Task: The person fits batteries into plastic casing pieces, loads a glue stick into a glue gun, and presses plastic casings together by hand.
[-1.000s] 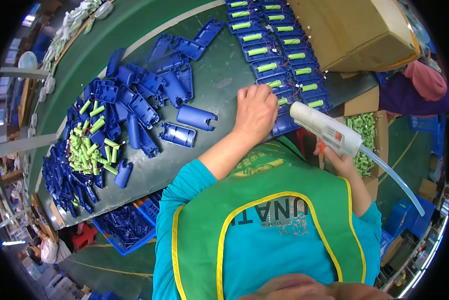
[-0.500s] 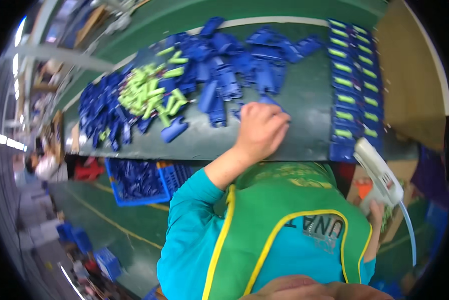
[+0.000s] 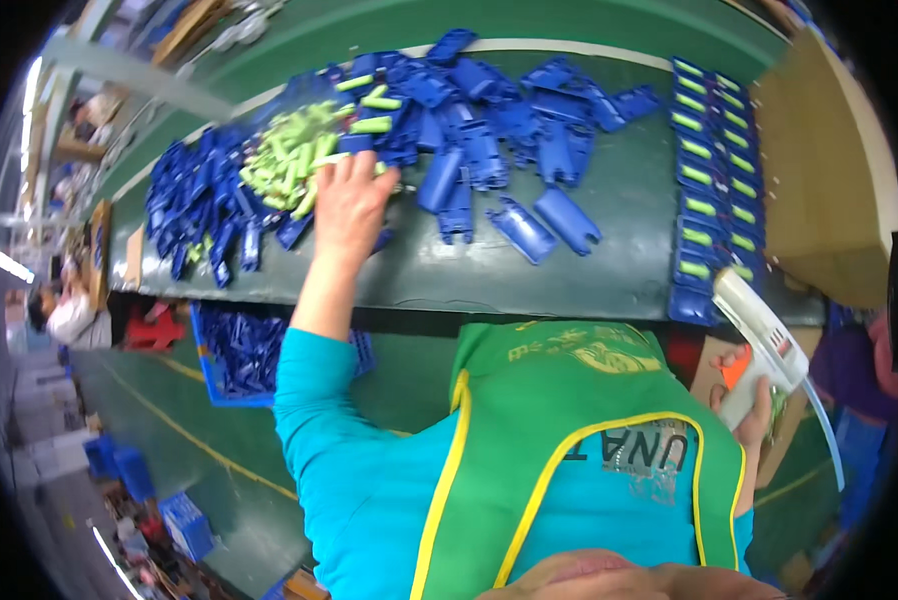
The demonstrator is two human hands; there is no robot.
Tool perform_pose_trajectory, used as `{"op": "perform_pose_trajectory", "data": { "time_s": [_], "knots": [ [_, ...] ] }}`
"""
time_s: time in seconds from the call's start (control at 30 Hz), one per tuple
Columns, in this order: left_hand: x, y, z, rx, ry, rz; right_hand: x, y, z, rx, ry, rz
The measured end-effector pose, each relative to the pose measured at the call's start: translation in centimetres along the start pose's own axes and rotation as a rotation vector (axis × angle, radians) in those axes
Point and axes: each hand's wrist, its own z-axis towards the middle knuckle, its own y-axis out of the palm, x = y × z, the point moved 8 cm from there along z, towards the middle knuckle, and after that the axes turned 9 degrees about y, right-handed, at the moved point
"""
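Observation:
My left hand [image 3: 349,205] reaches over the edge of a pile of light green battery cells [image 3: 294,155]. Its fingers are bent and apart, their tips among the cells; no cell is clearly gripped. A blue plastic shell [image 3: 382,239] lies partly hidden beside that wrist. Two further blue shells, one with its hollow side up [image 3: 522,230] and one [image 3: 567,219] beside it, rest on the bench right of the hand. Low at the right, my right hand [image 3: 751,412] is wrapped around the handle of a white glue gun [image 3: 764,330] with an orange trigger, its nozzle toward the bench.
Blue shells [image 3: 459,95] are heaped behind and left of the cells on the green bench [image 3: 609,260]. Two columns of shells with cells inside [image 3: 697,205] stand at the right, beside a cardboard box [image 3: 819,170]. A blue crate [image 3: 209,360] of parts sits below the bench.
My left hand has moved left from a blue shell at mid-bench to the green cells. Two shells now show uncovered there. The glue gun stays in my right hand.

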Motion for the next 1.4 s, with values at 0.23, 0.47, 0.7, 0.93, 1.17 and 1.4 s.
{"op": "perform_pose_trajectory", "data": {
  "time_s": [0.23, 0.47, 0.7, 0.93, 1.17, 1.4],
  "knots": [
    [0.1, 1.0, 1.6, 0.04, 0.186, 0.018, -0.1, -0.2, -0.9, 0.112, -0.014, -0.139],
    [0.2, -2.4, 4.6, 0.391, -0.108, -0.646, 0.1, -1.1, -2.6, 0.209, 0.108, -0.317],
    [12.4, -7.0, 11.0, 0.401, 0.189, -1.065, 0.0, -1.2, -2.1, 0.191, 0.176, -0.441],
    [24.1, -2.9, 14.3, 0.105, 0.452, -1.058, 0.5, -2.4, -2.0, 0.193, 0.187, -0.504],
    [24.8, -1.7, 14.3, 0.07, 0.231, -0.905, 0.8, -4.0, -2.7, 0.214, 0.146, -0.48],
    [26.1, 0.1, 14.3, -0.077, 0.242, -0.992, -0.5, -2.2, -2.7, 0.143, 0.177, -0.367]
  ]
}}
